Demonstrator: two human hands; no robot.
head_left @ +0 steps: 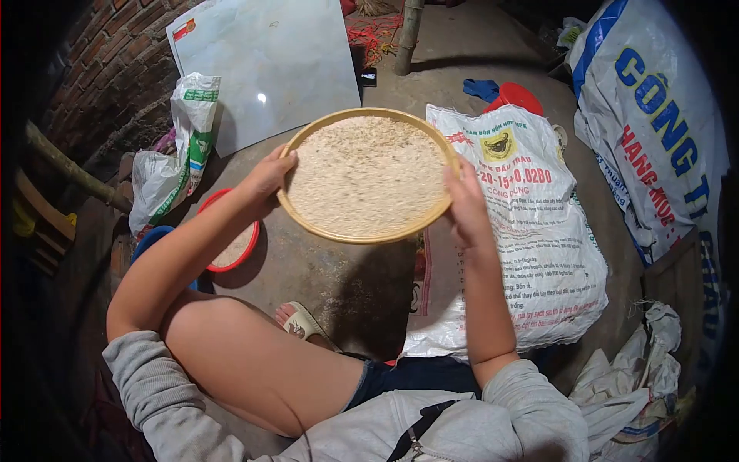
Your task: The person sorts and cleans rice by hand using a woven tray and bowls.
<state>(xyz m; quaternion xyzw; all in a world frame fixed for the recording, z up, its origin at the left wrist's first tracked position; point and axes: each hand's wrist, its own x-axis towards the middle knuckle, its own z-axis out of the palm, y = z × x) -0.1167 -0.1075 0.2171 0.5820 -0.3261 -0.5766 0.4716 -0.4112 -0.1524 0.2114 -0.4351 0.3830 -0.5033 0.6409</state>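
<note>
A round yellow-rimmed tray (368,237) is held up in front of me, spread with pale grain that has darker bits toward its far side. My left hand (269,171) grips its left rim, fingers partly hidden beneath. At the right rim, my right hand (467,202) is closed round the edge. Below and to the left, a red-rimmed bowl (252,245) with pale grain in it stands on the floor, partly hidden by my left forearm. A white printed sack (531,254) lies flat on the right, beyond and beside my right forearm.
A pale board (269,69) lies at the back left, near a white-green sack (192,123). A blue container (150,242) is beside the red-rimmed bowl. A red container (517,97) and a wooden pole (409,35) are farther back. A large printed sack (654,115) stands right.
</note>
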